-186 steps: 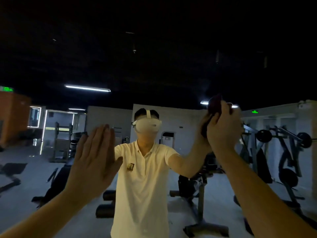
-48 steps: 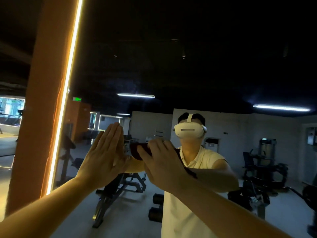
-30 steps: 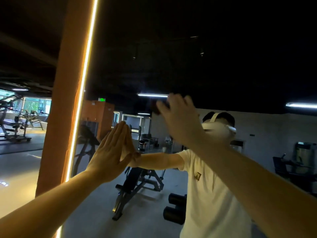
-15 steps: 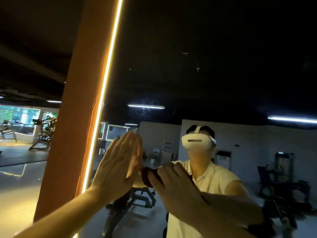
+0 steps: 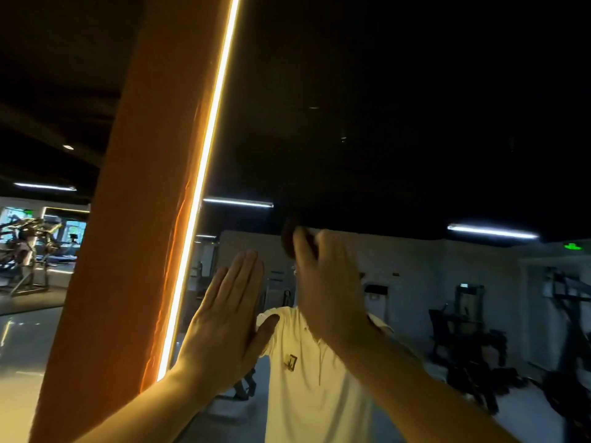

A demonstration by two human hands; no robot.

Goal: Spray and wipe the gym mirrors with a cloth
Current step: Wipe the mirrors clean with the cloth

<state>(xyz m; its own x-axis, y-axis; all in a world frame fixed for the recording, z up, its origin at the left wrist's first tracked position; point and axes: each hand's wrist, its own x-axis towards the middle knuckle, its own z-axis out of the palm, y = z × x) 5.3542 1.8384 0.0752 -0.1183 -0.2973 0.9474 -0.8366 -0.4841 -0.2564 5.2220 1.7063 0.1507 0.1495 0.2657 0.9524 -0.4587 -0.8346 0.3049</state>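
Right hand [image 5: 326, 282] pressing dark cloth [image 5: 287, 238] flat-fingered against mirror [image 5: 399, 139], cloth peeking out just above its fingertips, left hand [image 5: 224, 324] leaning on the mirror just beside, fingers straight together, holding nothing.

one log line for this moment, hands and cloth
phase: wiping | left hand: flat on mirror | right hand: presses dark cloth to mirror | orange pillar: left of left hand
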